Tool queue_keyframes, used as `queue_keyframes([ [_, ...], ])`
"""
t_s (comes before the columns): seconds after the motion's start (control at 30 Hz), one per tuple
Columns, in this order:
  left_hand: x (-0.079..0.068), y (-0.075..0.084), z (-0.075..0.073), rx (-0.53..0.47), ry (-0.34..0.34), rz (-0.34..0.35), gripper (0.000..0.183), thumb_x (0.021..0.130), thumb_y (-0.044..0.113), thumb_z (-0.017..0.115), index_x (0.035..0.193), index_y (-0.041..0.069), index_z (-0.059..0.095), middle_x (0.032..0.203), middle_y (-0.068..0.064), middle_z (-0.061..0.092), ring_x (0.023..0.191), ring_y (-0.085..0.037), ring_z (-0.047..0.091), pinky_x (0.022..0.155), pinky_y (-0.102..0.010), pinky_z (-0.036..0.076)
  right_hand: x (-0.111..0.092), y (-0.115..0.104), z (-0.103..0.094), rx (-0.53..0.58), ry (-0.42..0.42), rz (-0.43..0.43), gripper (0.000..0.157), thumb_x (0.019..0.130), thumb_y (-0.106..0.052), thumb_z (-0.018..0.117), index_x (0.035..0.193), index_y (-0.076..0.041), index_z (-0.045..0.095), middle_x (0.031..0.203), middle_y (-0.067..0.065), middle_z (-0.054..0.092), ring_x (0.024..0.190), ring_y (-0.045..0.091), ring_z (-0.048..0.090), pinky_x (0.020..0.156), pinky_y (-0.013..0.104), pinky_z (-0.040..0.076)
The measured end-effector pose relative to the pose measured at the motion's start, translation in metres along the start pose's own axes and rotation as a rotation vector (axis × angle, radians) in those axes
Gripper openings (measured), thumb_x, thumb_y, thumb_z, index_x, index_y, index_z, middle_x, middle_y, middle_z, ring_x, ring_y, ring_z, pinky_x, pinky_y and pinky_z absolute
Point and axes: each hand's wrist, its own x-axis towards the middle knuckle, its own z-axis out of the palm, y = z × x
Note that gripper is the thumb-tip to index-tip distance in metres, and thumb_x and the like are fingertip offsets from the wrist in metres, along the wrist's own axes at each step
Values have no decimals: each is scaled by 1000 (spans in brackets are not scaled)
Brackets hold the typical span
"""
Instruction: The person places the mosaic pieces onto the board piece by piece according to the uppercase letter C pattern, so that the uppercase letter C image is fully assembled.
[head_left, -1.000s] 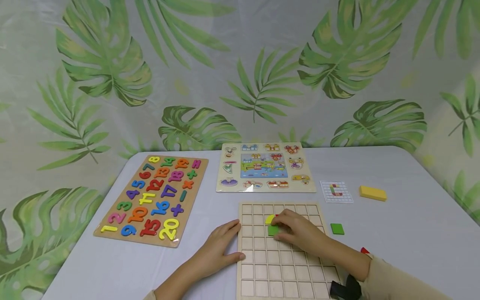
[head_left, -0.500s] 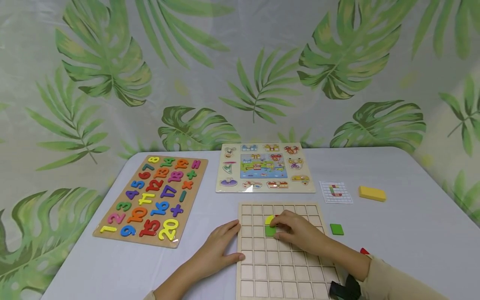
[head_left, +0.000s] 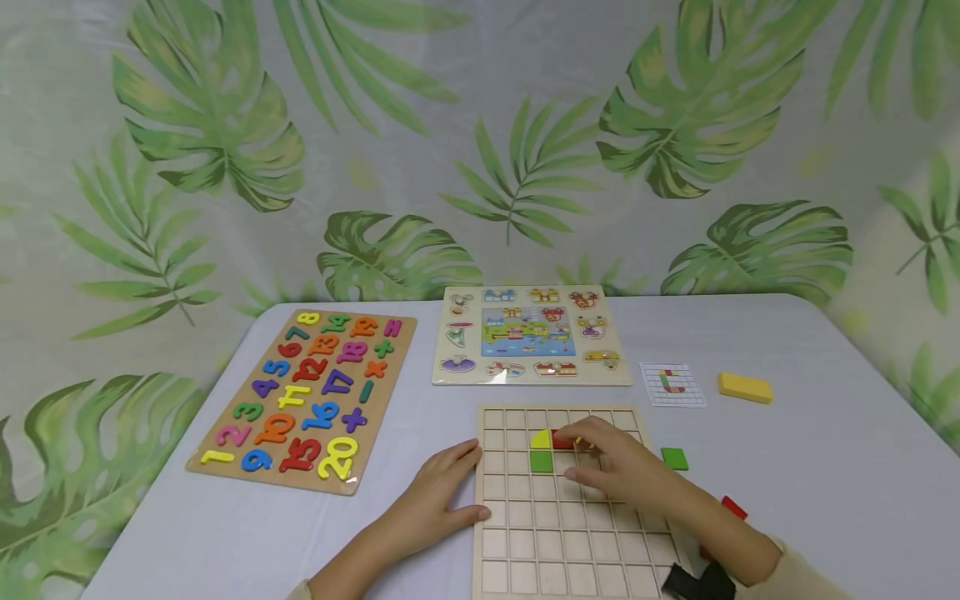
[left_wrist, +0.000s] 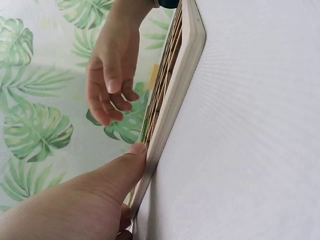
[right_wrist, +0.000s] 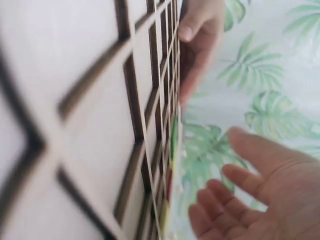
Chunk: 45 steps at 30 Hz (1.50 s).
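My left hand (head_left: 435, 500) rests at the left edge of a wooden grid board (head_left: 551, 546), thumb tip on the rim and fingertips along the side. Over the upper part of the board hovers my right hand (head_left: 618, 462), with loosely bent fingers and nothing in its grasp. A green square tile (head_left: 541, 461) lies in a cell below a yellow quarter-round tile (head_left: 540, 439). Right of the yellow one is a red tile (head_left: 561, 442), partly covered by my right fingers. Another yellow piece (right_wrist: 164, 216) shows beyond the red one in the right wrist view.
A small pattern card (head_left: 672, 384), a yellow block (head_left: 745, 387) and a loose green tile (head_left: 674, 458) lie right of the board. Red pieces (head_left: 734, 507) sit near my right forearm. Behind stands a picture puzzle (head_left: 532, 371); a number puzzle (head_left: 300, 400) is at left.
The green tile has slid slightly left into its cell under the yellow quarter-round. My right hand has let go of it and drawn away to the right. My left hand has stayed put.
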Motion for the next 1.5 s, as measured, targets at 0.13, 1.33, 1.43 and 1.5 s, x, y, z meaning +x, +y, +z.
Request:
queue_keyframes([
  [0.13,1,1,0,-1,-4,-2,77,81,49,58,138,4,33,145,-4,25,130,-25,22,103,-43,22,-11,-5,-15,-39,125,-93,41,81,-22,67,120,-16,53,116,-4,53,94,18,53,76,31,47],
  [1.33,1,1,1,11,-8,-5,77,81,50,57,139,4,33,145,-4,25,130,-24,22,104,-43,22,-68,61,-58,-235,109,305,28,78,-21,70,100,-8,60,101,2,56,94,22,53,79,41,47],
  [1.43,1,1,1,9,-7,-5,77,81,49,58,139,4,33,145,-4,25,130,-25,22,103,-43,22,-62,53,-57,-246,136,264,30,78,-22,71,101,-8,60,98,0,58,90,21,54,75,37,48],
  [1.5,1,1,1,9,-6,-5,77,81,49,58,139,4,33,145,-4,25,130,-25,22,104,-43,22,-57,45,-56,-250,155,237,30,78,-23,71,102,-9,60,98,-2,58,89,20,54,73,34,49],
])
